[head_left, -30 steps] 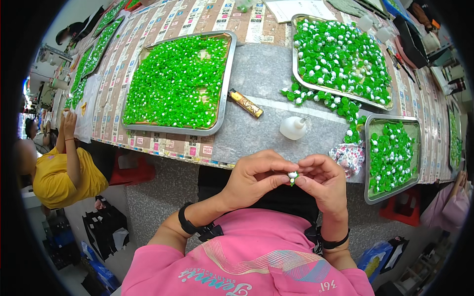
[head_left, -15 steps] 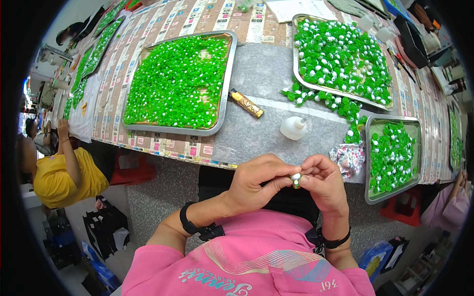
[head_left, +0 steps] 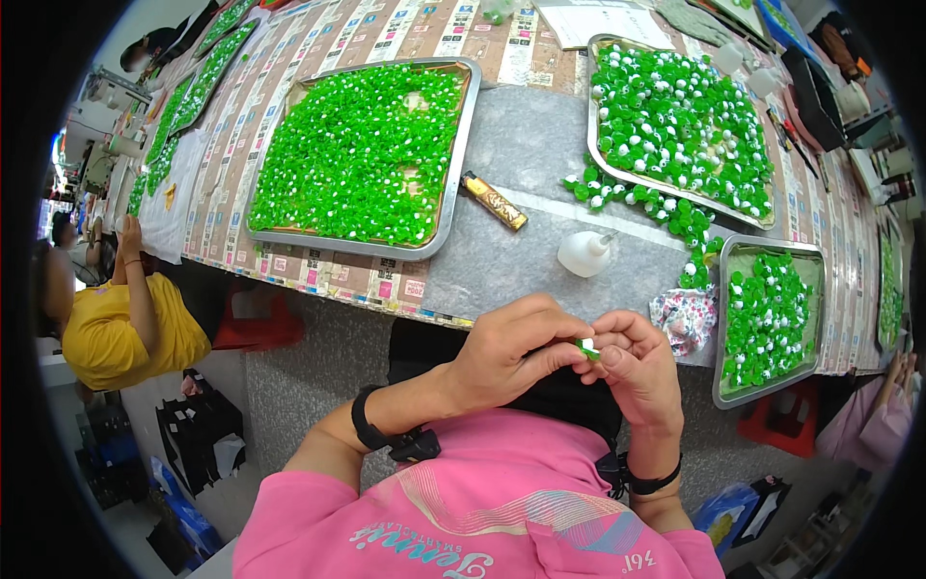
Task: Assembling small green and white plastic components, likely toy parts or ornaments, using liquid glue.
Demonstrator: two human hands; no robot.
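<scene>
We see the bare left hand (head_left: 511, 352) pinching a small, rounded green-and-white piece (head_left: 586, 349) between thumb and fingertips; the bare right hand (head_left: 637, 372), fingers curled, meets its other side, though we cannot tell whether it grips. Relative to the squat, translucent white bottle (head_left: 585, 255), we find the piece on the wearer's side and a large, rectangular silver metal tray (head_left: 461, 162) of green pieces leftward.

Small green-and-white piece (head_left: 587, 348), right of center, partly covered by the fingers of the left hand (head_left: 516, 352) and right hand (head_left: 637, 372); finer details too small to tell. Pink shirt (head_left: 521, 482), bottom, and white papers (head_left: 603, 27), top, cut off by the frame's edges.
</scene>
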